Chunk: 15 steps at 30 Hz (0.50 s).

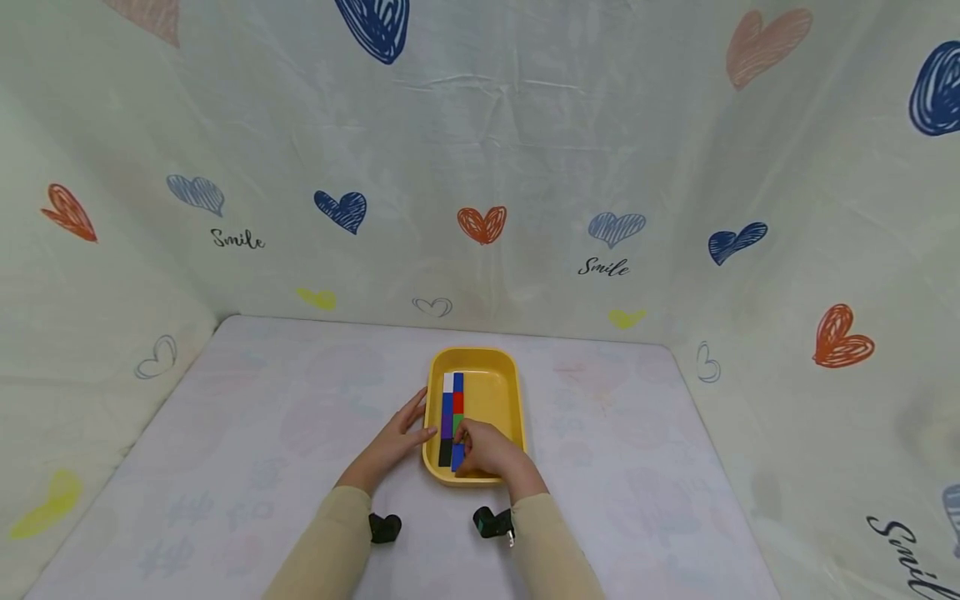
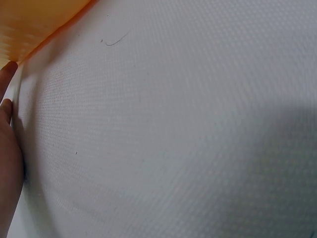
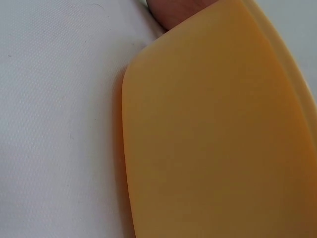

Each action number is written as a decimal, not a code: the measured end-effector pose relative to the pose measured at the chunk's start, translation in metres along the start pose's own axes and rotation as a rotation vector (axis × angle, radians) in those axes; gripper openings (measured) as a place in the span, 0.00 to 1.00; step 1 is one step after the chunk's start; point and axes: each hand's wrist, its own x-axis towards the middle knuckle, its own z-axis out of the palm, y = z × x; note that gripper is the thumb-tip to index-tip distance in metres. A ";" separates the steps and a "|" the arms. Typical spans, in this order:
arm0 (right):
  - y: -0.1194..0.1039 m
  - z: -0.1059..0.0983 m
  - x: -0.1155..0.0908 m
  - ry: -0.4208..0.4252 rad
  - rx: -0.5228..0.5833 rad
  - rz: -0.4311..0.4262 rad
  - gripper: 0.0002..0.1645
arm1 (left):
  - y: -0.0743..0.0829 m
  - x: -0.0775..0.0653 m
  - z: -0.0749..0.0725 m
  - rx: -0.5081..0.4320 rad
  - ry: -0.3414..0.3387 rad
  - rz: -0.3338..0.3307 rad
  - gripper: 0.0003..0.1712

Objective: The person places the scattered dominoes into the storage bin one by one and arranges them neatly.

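A yellow tray holds two side-by-side columns of small coloured blocks along its left side. The left column runs white, blue, purple and black; the right one shows blue, red and green above a lower blue block. My right hand reaches over the tray's near right part, its curled fingers and thumb pinching at that lower blue block, which they partly cover. My left hand rests against the tray's left side with fingers extended and its thumb over the rim.
The tray stands on a white-covered table. Behind and beside it hangs a pale curtain printed with hearts. A dark wrist camera sits by the left sleeve, another by the right.
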 end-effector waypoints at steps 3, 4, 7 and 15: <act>0.000 0.000 0.000 0.007 0.005 0.004 0.25 | -0.001 0.000 0.000 -0.006 -0.001 0.000 0.48; 0.000 0.001 0.000 0.010 0.005 0.006 0.25 | -0.001 0.000 -0.001 -0.007 -0.001 0.000 0.48; -0.001 0.001 0.000 0.015 0.007 0.014 0.24 | -0.001 0.000 -0.001 -0.008 -0.001 0.000 0.48; -0.001 0.000 0.001 0.018 0.006 0.006 0.24 | 0.000 0.000 -0.002 -0.006 -0.004 -0.006 0.48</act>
